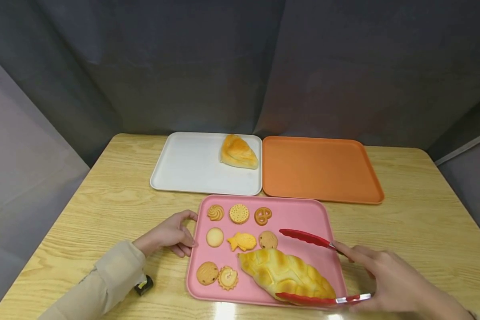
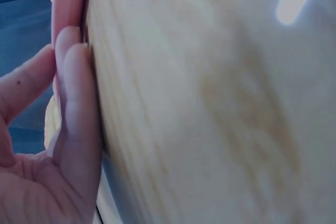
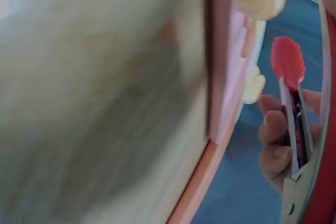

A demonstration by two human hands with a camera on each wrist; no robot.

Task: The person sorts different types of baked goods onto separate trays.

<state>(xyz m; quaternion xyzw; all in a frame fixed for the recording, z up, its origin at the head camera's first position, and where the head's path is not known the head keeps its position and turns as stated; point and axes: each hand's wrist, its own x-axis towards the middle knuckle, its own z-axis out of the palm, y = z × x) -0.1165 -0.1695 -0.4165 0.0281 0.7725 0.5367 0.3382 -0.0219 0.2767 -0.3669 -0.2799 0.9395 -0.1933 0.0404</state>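
Observation:
My left hand pinches the left rim of the pink tray. In the left wrist view the thumb lies against one side of that rim, the fingers against the other. With my right hand I hold tongs with red tips, spread wide. One tip is beyond a long braided loaf, the other at its near side; whether they touch it I cannot tell. Cookies lie on the same tray, among them a pretzel-shaped one and a fish-shaped one.
Behind the pink tray stand a white tray, with a wedge-shaped bread on it, and an orange tray. A small black object lies by my left sleeve. Dark curtains hang behind the wooden table.

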